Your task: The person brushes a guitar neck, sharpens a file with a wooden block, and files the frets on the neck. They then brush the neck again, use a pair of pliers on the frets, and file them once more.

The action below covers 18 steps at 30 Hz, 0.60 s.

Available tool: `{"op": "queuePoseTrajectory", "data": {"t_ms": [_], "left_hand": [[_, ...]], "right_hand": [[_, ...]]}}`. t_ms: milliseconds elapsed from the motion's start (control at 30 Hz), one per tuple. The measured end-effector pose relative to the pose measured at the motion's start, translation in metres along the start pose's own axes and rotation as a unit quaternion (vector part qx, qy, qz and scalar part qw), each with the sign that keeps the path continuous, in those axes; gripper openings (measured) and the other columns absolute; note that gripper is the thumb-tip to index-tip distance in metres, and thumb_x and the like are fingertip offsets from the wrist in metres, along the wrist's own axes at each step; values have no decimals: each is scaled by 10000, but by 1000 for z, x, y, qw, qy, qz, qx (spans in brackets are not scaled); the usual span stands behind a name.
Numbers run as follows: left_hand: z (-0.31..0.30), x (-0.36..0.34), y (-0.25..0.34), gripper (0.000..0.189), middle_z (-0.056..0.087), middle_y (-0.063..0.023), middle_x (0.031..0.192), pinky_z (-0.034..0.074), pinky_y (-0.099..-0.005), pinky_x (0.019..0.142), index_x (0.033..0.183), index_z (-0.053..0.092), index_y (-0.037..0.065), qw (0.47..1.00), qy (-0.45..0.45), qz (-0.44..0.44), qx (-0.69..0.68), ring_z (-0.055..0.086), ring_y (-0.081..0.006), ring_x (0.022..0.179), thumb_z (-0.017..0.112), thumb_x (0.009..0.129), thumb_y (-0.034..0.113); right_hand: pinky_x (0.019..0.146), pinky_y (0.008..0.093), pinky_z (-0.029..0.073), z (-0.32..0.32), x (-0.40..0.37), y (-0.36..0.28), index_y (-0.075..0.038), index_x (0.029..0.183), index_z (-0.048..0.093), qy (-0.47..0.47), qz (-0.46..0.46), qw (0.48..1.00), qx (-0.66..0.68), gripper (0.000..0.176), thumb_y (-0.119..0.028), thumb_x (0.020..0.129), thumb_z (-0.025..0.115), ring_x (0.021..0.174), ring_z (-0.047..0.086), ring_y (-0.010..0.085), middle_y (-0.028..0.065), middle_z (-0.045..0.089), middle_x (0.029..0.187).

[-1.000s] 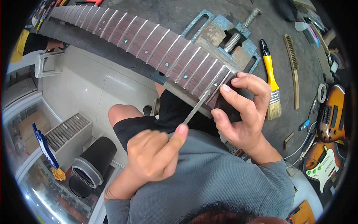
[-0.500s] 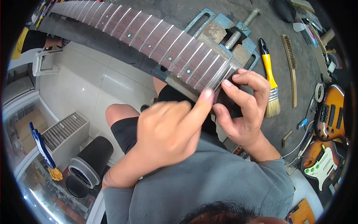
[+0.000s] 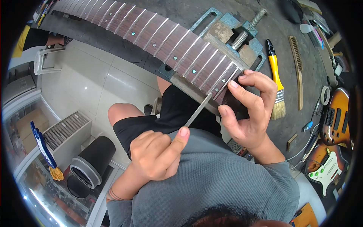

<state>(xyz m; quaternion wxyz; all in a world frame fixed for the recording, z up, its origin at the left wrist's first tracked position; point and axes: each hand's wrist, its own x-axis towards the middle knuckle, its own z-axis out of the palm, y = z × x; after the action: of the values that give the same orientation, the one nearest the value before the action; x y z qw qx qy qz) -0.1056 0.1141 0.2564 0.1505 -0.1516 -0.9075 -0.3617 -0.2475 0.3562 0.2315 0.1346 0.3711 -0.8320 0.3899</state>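
Note:
A guitar neck [image 3: 163,39] with a dark brown fretboard, metal frets and small round inlays runs diagonally across the bench. Its near end is set in a blue metal vise [image 3: 229,22]. My left hand [image 3: 155,154] is closed around a thin, narrow metal file [image 3: 199,109], thumb laid along it. The file's tip meets the edge of the fretboard by its last fret. At the neck's end, my right hand [image 3: 251,108] touches the wood with its fingertips; its fingers are bent and apart, with the thumb free below.
Right of the vise lie a yellow-handled paintbrush [image 3: 276,77] and a wooden wire brush [image 3: 297,72]. Sunburst guitar bodies [image 3: 335,117] stand at the right edge. Below left are a black bin [image 3: 97,157] and a glass case [image 3: 39,189]. Another person's arm [image 3: 36,39] shows at upper left.
My left hand has drawn back toward my body, pulling the file from along the last fret to the fretboard's edge. My right hand stays at the neck's end. The view has shifted slightly.

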Motion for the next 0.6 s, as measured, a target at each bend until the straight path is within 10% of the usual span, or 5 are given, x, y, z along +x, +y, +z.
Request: {"op": "queuePoseTrajectory", "data": {"t_ms": [600], "left_hand": [[18, 36, -12, 553, 548, -47, 705, 417, -374, 540, 1331, 785, -50, 1000, 21, 4, -3, 539, -228, 557, 745, 785, -124]], "right_hand": [[1076, 494, 502, 2, -3, 2, -110, 1319, 782, 2, -4, 1000, -1, 572, -198, 782, 959, 1249, 606, 365, 134, 649, 1317]]}}
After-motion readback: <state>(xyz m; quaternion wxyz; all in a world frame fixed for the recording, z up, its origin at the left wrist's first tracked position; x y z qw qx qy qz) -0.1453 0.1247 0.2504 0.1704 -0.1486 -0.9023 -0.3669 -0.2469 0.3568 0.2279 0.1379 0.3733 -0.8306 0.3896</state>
